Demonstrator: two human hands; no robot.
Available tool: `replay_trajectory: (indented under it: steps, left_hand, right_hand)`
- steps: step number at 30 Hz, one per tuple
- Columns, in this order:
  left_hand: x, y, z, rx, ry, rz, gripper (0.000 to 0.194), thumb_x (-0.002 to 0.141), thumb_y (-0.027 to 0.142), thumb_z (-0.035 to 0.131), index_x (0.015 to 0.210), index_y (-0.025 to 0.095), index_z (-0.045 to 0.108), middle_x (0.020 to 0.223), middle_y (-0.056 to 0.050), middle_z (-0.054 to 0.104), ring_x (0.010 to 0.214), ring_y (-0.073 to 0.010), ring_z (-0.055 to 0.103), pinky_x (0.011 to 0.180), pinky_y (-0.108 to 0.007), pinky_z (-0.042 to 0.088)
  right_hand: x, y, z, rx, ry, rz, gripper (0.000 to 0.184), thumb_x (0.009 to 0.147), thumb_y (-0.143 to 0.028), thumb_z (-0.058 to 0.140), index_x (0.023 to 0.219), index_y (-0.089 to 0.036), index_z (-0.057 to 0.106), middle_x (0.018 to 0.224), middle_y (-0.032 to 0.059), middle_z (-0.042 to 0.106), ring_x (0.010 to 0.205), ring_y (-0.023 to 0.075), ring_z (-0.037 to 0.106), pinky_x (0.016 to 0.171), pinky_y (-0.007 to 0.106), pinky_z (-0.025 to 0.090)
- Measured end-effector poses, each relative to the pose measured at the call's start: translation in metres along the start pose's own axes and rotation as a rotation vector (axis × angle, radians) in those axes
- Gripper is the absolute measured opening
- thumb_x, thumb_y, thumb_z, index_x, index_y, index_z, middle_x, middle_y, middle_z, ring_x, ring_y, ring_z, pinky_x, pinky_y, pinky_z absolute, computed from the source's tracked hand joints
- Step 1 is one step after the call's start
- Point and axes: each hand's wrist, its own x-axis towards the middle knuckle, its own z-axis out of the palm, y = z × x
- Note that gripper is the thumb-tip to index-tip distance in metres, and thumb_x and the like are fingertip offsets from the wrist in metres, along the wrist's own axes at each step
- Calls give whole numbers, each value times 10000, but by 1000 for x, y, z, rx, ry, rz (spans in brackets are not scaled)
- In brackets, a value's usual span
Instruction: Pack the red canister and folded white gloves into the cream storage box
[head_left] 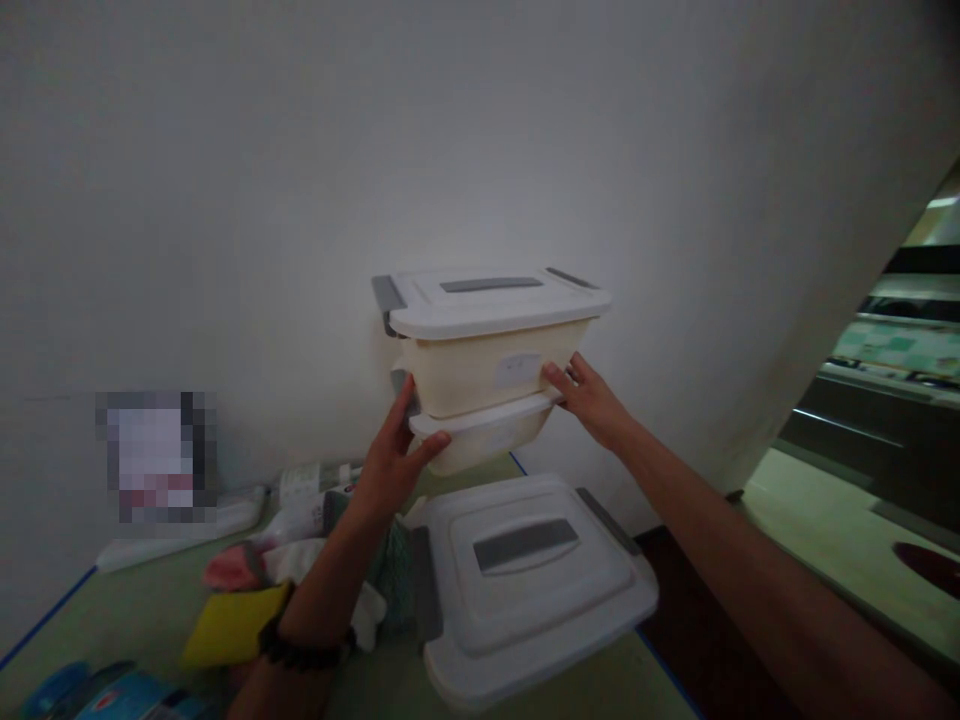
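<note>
Two cream storage boxes with white lids and grey clips are stacked in front of the wall. The upper storage box rests on the lid of the lower storage box. My left hand is closed on the lower box's left end, with the thumb over its lid edge. At the right end my right hand grips the lower box, its thumb against the upper box near a pale label. Nearer to me, a third storage box shows its white lid with a grey handle; its sides are mostly hidden.
On the green table left of the boxes lie a yellow sponge or cloth, a pink item, a white bottle and blue packaging. A white wall stands behind. The blue-taped table edge runs at right.
</note>
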Motion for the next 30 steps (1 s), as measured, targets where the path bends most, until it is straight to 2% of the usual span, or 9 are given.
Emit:
replay_trajectory:
  steps: [5,9,14,18,22,25,28,30]
  left_hand:
    - [-4,38,15,39,57,13,756,791,363,615,1433,243,233,1486,-93,340,1318,-248,387,1058,-415,371]
    - [-14,62,22,58,28,-61,710,825,406,564,1426,214,238,1456,-112,385,1294,-263,416,1065,-432,357]
    - [-49,85,28,45,-1,-244,681,869,431,493,1441,232,182,1425,-97,433,1223,-252,500,1044,-441,382]
    - [-74,97,32,32,-10,-287,668,872,418,489,1441,241,188,1502,-82,304,1232,-255,489,1004,-409,436]
    - [-87,93,32,69,-66,-222,702,845,452,520,1442,263,203,1501,-76,306,1258,-284,455,1017,-448,418]
    - [-91,77,30,152,-60,-137,810,793,488,582,1449,252,169,1497,-110,292,1269,-308,431,1055,-499,349]
    - [-97,52,28,282,-36,-63,1051,702,482,684,1464,235,4,1482,-159,286,1300,-330,379,1064,-522,316]
    - [-104,32,26,328,-59,-48,1212,632,462,747,1453,215,-109,1459,-194,302,1307,-352,360,1053,-542,318]
  right_hand:
    - [-17,-41,-8,-48,38,-15,457,784,-539,578,1148,-264,551,1202,80,627,1097,258,580,897,475,497]
    - [-42,-66,-18,-97,70,-9,429,814,-528,554,1159,-274,575,1232,61,613,1128,266,563,940,504,467]
    - [-86,-83,-28,-124,18,101,456,822,-534,541,1219,-310,553,1260,32,596,1157,247,547,954,458,477]
    - [-114,-86,-33,-124,32,205,469,812,-560,535,1208,-311,552,1263,32,591,1127,240,569,906,420,518]
    - [-128,-81,-39,-178,73,229,513,790,-613,518,1138,-242,585,1163,75,633,1060,258,599,865,436,538]
    - [-133,-78,-42,-192,124,229,529,766,-625,541,1118,-235,600,1167,78,629,1061,261,597,853,411,548]
    - [-135,-75,-43,-183,178,247,570,750,-643,546,1161,-251,589,1275,77,571,1098,267,581,807,369,569]
    - [-137,-67,-42,-157,234,267,641,762,-672,497,1277,-289,502,1361,66,503,1105,265,583,774,360,576]
